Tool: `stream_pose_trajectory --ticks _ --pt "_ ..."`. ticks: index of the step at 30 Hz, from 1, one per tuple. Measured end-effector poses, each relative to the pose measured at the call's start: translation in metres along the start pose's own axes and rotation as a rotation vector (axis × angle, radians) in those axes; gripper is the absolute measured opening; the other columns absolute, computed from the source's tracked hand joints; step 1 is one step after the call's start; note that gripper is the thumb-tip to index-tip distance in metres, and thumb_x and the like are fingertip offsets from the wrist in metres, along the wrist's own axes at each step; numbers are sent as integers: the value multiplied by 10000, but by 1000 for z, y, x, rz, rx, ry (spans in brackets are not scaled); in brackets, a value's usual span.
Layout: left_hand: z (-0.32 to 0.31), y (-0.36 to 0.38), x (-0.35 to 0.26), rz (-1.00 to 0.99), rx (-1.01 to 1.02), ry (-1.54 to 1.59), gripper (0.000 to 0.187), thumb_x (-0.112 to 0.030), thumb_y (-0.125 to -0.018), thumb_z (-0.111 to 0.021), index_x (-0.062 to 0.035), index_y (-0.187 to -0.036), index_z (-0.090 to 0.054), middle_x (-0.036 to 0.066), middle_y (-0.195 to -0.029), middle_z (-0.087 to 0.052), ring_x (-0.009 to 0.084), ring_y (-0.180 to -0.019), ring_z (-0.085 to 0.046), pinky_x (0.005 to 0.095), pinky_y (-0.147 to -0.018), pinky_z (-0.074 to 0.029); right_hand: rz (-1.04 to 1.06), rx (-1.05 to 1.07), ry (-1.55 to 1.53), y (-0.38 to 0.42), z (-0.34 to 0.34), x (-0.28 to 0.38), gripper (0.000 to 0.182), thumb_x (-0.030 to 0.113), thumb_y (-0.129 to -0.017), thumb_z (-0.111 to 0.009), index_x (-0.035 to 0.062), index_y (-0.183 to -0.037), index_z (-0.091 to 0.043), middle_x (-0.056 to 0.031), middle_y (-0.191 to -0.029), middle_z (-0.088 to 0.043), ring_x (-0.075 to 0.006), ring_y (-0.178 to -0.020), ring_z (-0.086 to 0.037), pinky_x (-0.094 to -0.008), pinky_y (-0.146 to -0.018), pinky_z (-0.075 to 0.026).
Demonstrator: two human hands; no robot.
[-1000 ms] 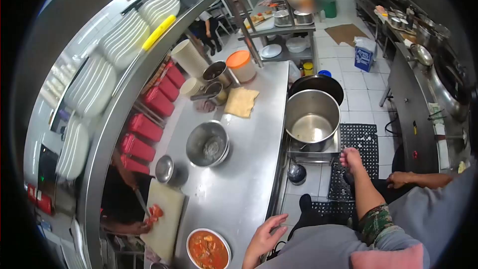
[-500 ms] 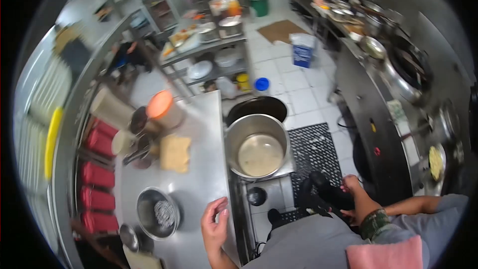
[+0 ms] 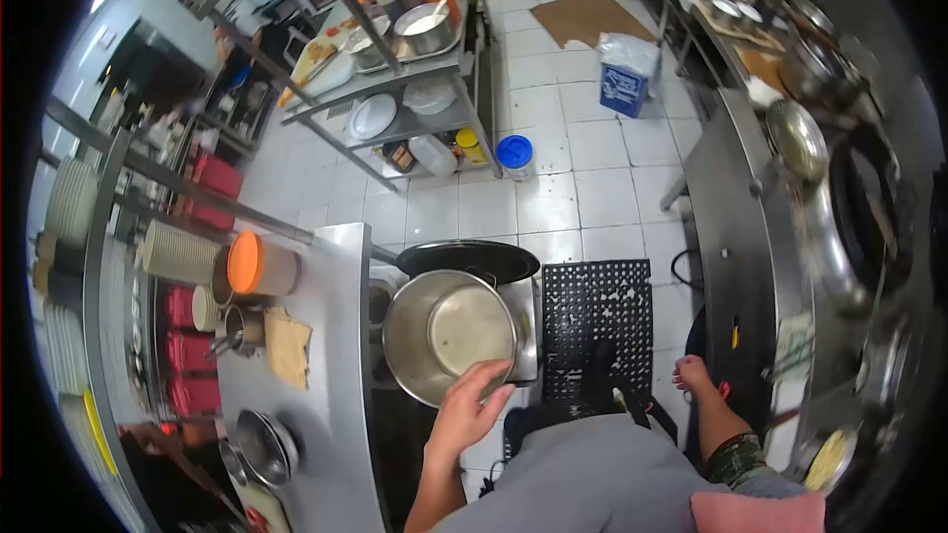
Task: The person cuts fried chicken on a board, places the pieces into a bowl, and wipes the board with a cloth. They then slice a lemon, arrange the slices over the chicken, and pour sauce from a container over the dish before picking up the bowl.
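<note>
My left hand [image 3: 472, 409] is open, thumb apart from the fingers, and overlaps the near rim of a large metal pot [image 3: 403, 343]. A little pale liquid shows in the bottom of the pot. Behind the pot lies a wide dark round pan or lid [image 3: 464, 259]. My right hand [image 3: 693, 375] hangs out to the right with curled fingers and nothing visible in it, near the stove front [image 3: 736, 266].
To the left runs a steel counter [image 3: 341, 336] with an orange-lidded container [image 3: 262, 264], a tan cloth [image 3: 288, 347] and metal bowls [image 3: 267, 446]. A perforated black mat [image 3: 597, 321] covers floor tiles ahead. A blue-lidded tub [image 3: 515, 156] and a blue box [image 3: 622, 89] stand farther off.
My left hand has moved from over the counter to the pot's near rim. The view has shifted, and a second forearm seen earlier at the right is out of sight.
</note>
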State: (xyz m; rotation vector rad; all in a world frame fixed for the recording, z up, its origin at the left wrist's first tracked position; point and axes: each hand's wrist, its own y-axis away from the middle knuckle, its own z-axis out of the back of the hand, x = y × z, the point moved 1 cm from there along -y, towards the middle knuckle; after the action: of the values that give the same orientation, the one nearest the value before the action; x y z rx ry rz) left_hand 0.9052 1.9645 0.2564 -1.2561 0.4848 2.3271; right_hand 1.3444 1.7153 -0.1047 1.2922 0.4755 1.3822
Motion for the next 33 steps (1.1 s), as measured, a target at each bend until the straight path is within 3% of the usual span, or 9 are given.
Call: stream_pose_trajectory --ticks 5,12,16,21,24,26,29,32,33 --pt "-19 -54 -32 84 -1 58 357 -180 -977 -697 -62 -1311 -650 136 -1255 -676 302 -1113 -679 367 -833 -581 54 104 58 -46 11 131 150 212 -972 -606 90 -1058 -599 -90 -882 -666 -224 -687 -690 -375 -553 -564" --pt "-20 -139 -6 130 -214 18 356 -231 -981 -683 -71 -1298 -658 160 -1253 -678 356 -1129 -662 407 -940 -542 318 386 202 -82 -61 372 207 243 -999 -600 81 -1128 -603 -97 -952 -693 -224 -738 -708 -372 -623 -581" --pt "0 -222 24 150 -299 67 349 -233 -976 -680 -65 -1281 -667 182 -1253 -683 386 -1148 -655 420 -976 -530 441 362 342 -120 -74 490 159 208 -1000 -603 78 -1091 -605 -84 -876 -672 -204 -679 -679 -341 -553 -551" --pt "46 -319 42 118 -399 141 345 -230 -976 -676 -49 -1269 -661 180 -1212 -683 386 -1102 -668 424 -930 -540 440 200 478 -150 0 572 96 168 -993 -588 73 -977 -590 -81 -792 -640 -198 -614 -648 -331 -484 -518" --pt "76 -349 41 158 -441 87 347 -236 -983 -669 -53 -1278 -658 179 -1218 -680 386 -1111 -664 427 -928 -540 329 105 341 -168 48 587 135 180 -996 -605 53 -1040 -605 -81 -782 -627 -193 -593 -622 -355 -491 -515" --pt "88 -361 49 189 -483 83 351 -232 -980 -670 -54 -1283 -657 179 -1220 -680 387 -1115 -662 427 -929 -539 270 224 416 -226 97 573 163 196 -981 -597 38 -1022 -595 -88 -772 -619 -194 -570 -614 -355 -461 -499" --pt "105 -372 62 293 -585 62 352 -208 -967 -678 -49 -1281 -658 175 -1221 -681 381 -1101 -663 418 -927 -538 59 105 597 -206 89 609 201 211 -972 -592 20 -1034 -596 -89 -765 -614 -198 -560 -611 -359 -447 -498" --pt "117 -379 66 464 -700 46 352 -192 -963 -682 -48 -1282 -659 157 -1216 -685 356 -1077 -672 386 -809 -564 305 256 939 -207 34 689 212 223 -981 -590 30 -1065 -608 -103 -801 -646 -211 -584 -638 -373 -474 -517" --pt "119 -382 65 494 -734 47 348 -200 -966 -680 -50 -1280 -658 158 -1215 -683 362 -1079 -668 396 -845 -553 360 300 989 -213 11 715 214 227 -984 -589 35 -1075 -612 -107 -817 -657 -215 -599 -650 -376 -488 -525"
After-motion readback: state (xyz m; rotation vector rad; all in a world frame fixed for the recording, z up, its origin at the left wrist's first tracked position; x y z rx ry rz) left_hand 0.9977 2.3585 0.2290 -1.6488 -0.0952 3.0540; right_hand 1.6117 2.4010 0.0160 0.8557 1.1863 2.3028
